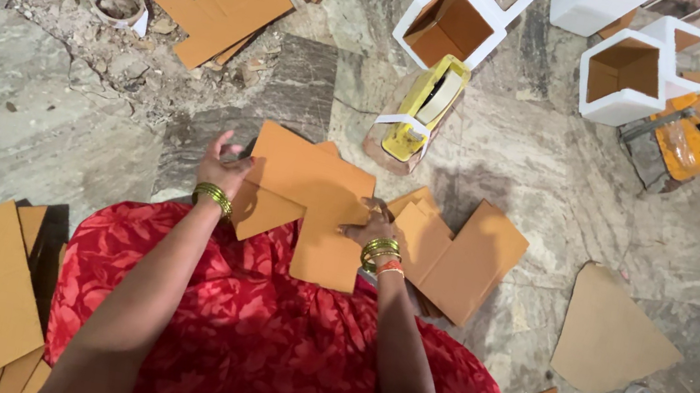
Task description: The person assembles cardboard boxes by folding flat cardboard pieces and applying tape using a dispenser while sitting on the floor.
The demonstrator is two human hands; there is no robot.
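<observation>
A cut cardboard sheet (311, 204) lies flat on the floor (543, 172) just beyond the red skirt (270, 335), its long arm running toward the person and a wider part spreading left; the left hand (222, 170) pinches its left edge; the right hand (372, 224) presses its right edge; a cardboard stack (463, 258) lies just right; farther off, a yellow tape dispenser (427, 105); then white boxes (451, 19).
</observation>
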